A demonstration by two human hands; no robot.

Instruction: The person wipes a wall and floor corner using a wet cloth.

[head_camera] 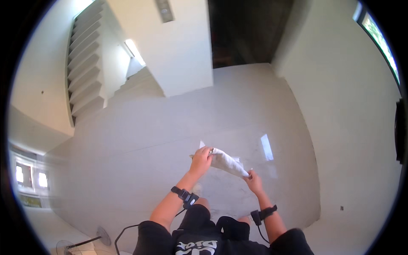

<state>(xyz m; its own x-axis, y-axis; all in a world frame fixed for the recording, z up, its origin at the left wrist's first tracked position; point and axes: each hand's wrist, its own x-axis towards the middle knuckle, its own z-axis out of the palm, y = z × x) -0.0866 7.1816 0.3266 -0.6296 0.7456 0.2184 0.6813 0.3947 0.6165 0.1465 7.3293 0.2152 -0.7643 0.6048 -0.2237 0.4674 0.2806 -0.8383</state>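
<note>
A crumpled, partly folded white cloth (228,162) is stretched between my two hands above the pale floor. My left hand (201,160) grips its upper left end, with a loose white corner sticking up beside the fingers. The lower right end is pinched in the fingers of my right hand (254,181). Whether the cloth has more layers beneath is hard to tell. Each forearm wears a black strap with a small device and a cable.
A staircase (87,67) rises at the upper left beside a white wall block (188,57). A dark doorway (245,32) opens at the top. The right wall (344,127) borders the glossy floor (153,127). A pedestal fan (84,241) stands at the lower left.
</note>
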